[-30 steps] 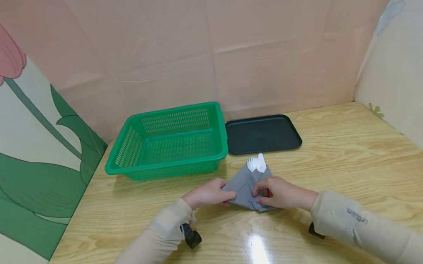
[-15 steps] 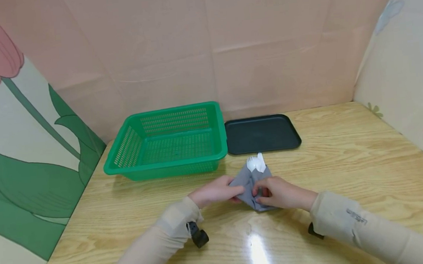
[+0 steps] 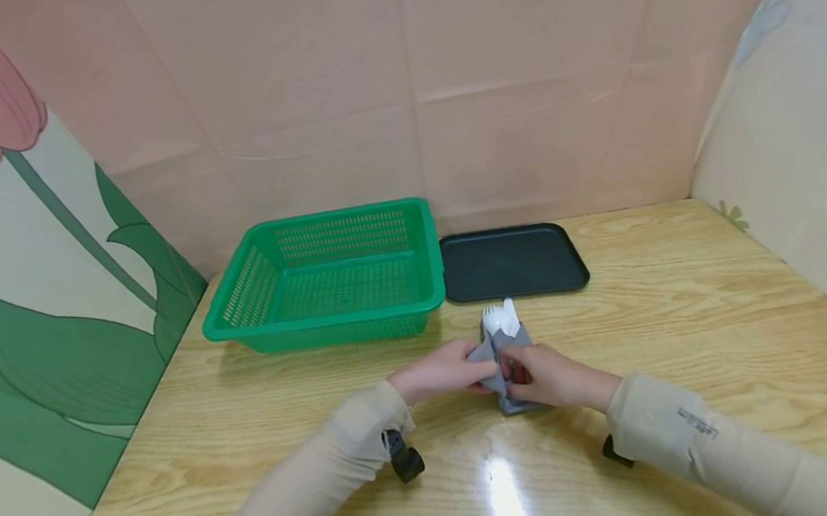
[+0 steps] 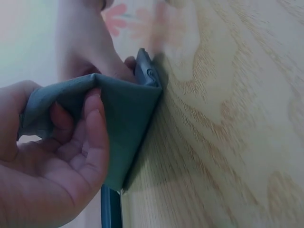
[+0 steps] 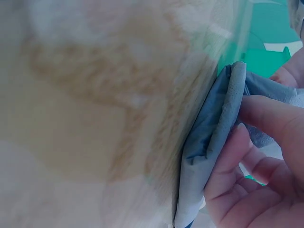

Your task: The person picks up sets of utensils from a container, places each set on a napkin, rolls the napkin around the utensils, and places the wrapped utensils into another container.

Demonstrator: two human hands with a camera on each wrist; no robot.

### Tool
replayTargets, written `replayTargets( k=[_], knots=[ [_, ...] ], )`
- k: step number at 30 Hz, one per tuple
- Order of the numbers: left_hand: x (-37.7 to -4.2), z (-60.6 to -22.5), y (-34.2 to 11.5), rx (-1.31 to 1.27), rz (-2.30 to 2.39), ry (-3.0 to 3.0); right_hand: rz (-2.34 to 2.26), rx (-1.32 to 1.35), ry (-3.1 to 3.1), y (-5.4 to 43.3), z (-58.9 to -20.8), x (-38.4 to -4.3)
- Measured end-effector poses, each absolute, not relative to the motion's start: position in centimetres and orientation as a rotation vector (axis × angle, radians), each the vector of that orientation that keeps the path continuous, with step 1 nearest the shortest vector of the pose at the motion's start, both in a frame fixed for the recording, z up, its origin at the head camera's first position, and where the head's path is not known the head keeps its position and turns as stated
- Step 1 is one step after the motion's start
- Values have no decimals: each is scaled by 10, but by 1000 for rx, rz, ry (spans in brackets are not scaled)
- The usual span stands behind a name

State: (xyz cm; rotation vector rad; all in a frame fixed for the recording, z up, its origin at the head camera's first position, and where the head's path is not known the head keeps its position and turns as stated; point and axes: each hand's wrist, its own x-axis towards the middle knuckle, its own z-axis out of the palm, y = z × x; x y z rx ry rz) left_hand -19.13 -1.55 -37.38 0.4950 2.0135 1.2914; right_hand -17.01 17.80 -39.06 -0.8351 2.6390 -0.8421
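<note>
A grey cloth napkin (image 3: 518, 340) lies folded on the table around white plastic cutlery. The tines of a fork (image 3: 492, 317) and the tip of a second white piece (image 3: 511, 312) stick out at its far end. My left hand (image 3: 443, 371) pinches the napkin's left flap between thumb and fingers and lifts it over toward the right. In the left wrist view that raised flap (image 4: 128, 123) stands as a slanting sheet. My right hand (image 3: 557, 376) holds the folded right part with bent fingers. The right wrist view shows its rolled edge (image 5: 209, 137) beside those fingers.
A green slotted basket (image 3: 338, 322) stands at the back left. Right of it lies a black tray (image 3: 516, 262), just beyond the cutlery tips. A pink cloth backdrop (image 3: 517, 88) closes off the back of the wooden table (image 3: 680, 310).
My left hand has moved to the right, carrying the napkin's left flap up and over toward the right hand. The right hand has stayed nearly in place.
</note>
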Motion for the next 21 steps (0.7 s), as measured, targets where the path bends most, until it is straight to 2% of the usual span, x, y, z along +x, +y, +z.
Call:
replayTargets(
  k=[9, 21],
  knots=[
    [-190, -375, -5, 515, 1304, 1996, -784, -861, 2677, 178, -388, -168],
    [-190, -377, 8, 556, 1248, 2039, -903, -619, 2477, 181, -381, -172]
  ],
)
